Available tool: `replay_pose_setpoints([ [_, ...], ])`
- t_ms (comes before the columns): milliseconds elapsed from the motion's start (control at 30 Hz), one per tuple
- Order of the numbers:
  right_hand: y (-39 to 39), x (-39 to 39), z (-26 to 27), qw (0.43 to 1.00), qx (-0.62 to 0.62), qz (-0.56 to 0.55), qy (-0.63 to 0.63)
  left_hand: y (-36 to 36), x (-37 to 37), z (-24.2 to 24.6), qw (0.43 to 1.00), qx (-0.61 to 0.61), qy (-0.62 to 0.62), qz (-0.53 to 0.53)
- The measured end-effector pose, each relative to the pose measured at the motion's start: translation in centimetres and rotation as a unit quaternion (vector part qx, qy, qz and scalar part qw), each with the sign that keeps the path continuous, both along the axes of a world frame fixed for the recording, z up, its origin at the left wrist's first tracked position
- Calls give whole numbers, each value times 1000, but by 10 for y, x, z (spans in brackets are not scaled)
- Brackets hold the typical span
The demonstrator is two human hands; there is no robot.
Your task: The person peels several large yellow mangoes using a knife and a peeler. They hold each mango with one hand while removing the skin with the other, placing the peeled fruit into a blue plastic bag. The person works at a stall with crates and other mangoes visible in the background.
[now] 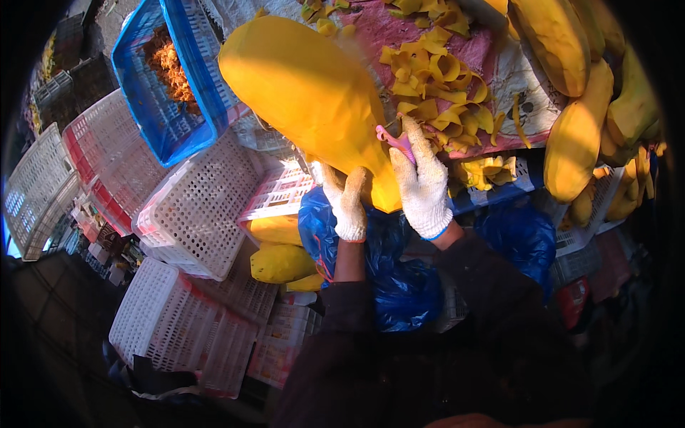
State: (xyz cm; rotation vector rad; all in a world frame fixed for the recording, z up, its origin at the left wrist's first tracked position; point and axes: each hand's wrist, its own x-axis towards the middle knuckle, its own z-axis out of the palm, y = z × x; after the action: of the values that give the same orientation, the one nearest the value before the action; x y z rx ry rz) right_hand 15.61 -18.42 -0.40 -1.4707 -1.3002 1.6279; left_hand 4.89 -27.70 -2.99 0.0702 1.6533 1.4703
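A large, long yellow squash (305, 96), its surface smooth and apparently peeled, lies slanting before me. My left hand (347, 200), in a white knit glove with a tan-stained palm, grips its narrow near end. On the other side of that end, my right hand (423, 184) wears a matching glove and holds a pink peeler (397, 142) close to the squash. The peeler's blade is partly hidden by the fingers. Curled strips of yellow peel (436, 80) are heaped just beyond my right hand, on a pink cloth (369, 32).
At the left, a blue plastic crate (134, 101) holds orange pulp. White perforated crates (198, 206) stand below it. More squashes (575, 144) are piled at the right, with others (283, 263) under the work surface. Blue plastic bags (404, 294) hang in front of me.
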Motion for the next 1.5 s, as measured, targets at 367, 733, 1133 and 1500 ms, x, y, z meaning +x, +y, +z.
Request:
replay_pose_setpoints([
  [367,-10,-3,-1,999,-20,3,43,20,-17,29,981,-24,178,-70],
  [733,105,-16,15,958,117,240,-108,182,-149,42,846,-124,474,-211],
  [1133,159,-65,-40,863,453,219,-45,197,-148,40,848,-83,481,-204],
  [1500,126,-40,-7,915,286,272,-83,197,-145,42,854,-90,474,-195],
])
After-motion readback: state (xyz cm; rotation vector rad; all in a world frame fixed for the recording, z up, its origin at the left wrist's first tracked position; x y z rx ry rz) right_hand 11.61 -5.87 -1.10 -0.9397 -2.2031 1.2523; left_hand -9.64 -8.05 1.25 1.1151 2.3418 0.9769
